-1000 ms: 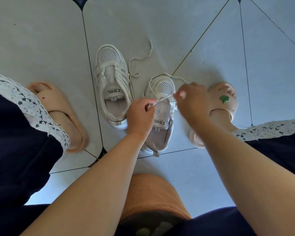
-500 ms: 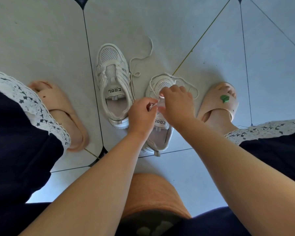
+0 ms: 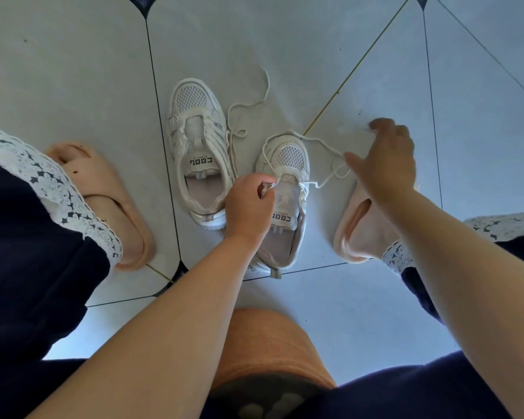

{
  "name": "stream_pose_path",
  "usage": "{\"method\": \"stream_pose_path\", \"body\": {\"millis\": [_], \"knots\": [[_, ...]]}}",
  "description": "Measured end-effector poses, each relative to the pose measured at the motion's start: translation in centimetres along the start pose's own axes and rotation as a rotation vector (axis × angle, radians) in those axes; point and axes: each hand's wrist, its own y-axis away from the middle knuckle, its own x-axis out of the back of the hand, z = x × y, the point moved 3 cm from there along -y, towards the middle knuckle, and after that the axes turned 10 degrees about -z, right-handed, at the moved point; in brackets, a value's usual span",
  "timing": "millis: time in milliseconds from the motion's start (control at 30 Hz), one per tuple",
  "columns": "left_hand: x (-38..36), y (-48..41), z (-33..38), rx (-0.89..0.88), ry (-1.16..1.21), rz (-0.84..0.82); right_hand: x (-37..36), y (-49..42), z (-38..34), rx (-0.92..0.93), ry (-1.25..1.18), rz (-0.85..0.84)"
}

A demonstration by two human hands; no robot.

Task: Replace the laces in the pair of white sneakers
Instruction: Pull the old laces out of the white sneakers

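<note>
Two white mesh sneakers stand side by side on the tiled floor. The left sneaker has a loose lace trailing off to its right. My left hand pinches the left eyelet edge of the right sneaker. A white lace runs from that shoe's front in a loop to my right hand, which is out to the right of the shoe with fingers spread; the lace loop lies by its thumb and I cannot tell if it is gripped.
My feet in peach slides rest on either side, the left slide and the right slide. Dark trousers with white lace hems fill the lower corners. An orange stool seat is below my arms.
My right hand has left the shoe's tongue and swung out to the right, drawing the lace loop with it. My left hand stays on the right sneaker.
</note>
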Motion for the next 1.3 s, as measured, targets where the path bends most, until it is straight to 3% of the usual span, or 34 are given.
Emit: {"method": "stream_pose_path", "body": {"millis": [167, 433, 600, 733, 833, 900, 1000, 1067, 1200, 1300], "knots": [[-0.3, -0.3, 0.0, 0.015, -0.024, -0.025, -4.4, 2.7, -4.7, 0.381, 0.172, -0.177], [-0.4, -0.7, 0.0, -0.001, -0.103, -0.026, -6.1, 3.0, -5.9, 0.401, 0.222, -0.25], [-0.2, -0.6, 0.2, 0.001, -0.136, -0.017, -3.6, 2.0, -3.7, 0.24, -0.154, -0.306], [0.0, -0.6, 1.0, -0.057, -0.167, -0.049, -3.0, 2.5, -1.4, -0.283, -1.031, -0.294], [0.0, -0.2, 1.7, -0.101, -0.167, -0.059, -3.1, 2.8, -1.0, -0.446, -1.366, -0.362], [0.0, 0.0, 1.6, -0.095, -0.157, -0.065, -2.8, 2.9, -1.4, -0.287, -1.205, -0.464], [-0.1, 0.1, 1.1, -0.055, -0.148, -0.092, -2.9, 3.1, -2.3, 0.14, -0.414, -0.576], [-0.1, 0.1, 0.9, -0.035, -0.156, -0.093, -3.6, 3.1, -2.6, 0.292, -0.071, -0.574], [-0.2, 0.1, 0.8, -0.026, -0.159, -0.087, -4.1, 3.4, -3.5, 0.325, 0.165, -0.35], [-0.2, 0.0, 0.8, -0.026, -0.16, -0.087, -5.1, 3.6, -4.2, 0.361, 0.244, -0.286]]}}
